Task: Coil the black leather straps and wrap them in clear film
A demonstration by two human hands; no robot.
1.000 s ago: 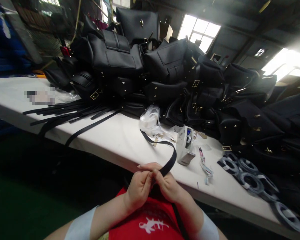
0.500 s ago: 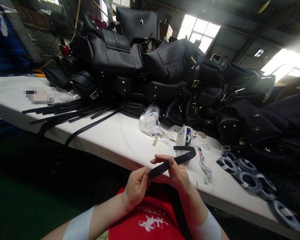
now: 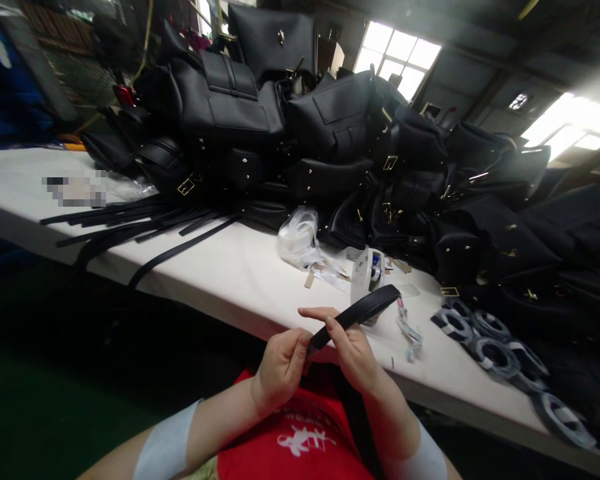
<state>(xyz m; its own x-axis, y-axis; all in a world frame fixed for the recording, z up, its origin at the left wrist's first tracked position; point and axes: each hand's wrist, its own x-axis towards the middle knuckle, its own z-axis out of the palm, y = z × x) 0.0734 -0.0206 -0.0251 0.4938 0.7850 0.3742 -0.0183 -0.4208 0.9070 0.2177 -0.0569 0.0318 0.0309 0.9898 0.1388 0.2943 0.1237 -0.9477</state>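
A flat black strap [image 3: 363,309] runs between my hands in front of the table edge, its far part looped over above the tabletop. My left hand [image 3: 284,360] pinches the strap's near end between thumb and fingers. With the thumb on top and the index finger stretched out under it, my right hand [image 3: 353,347] grips the strap further along. Beyond the loop stands a white tape dispenser [image 3: 363,272], partly covered by the strap. Several more black straps [image 3: 180,257] lie at the left, some hanging over the table's edge.
Black handbags [image 3: 230,110] with gold buckles are piled along the back of the white table [image 3: 240,280]. A clear plastic bag [image 3: 299,239] and paper scraps lie mid-table. Small snips [image 3: 410,333] lie to the right, near several coiled rolls [image 3: 497,353].
The strap's free end has swung round, and its sharp fold is now a rounded loop. My left hand has shifted slightly right and up, closer to my right hand.
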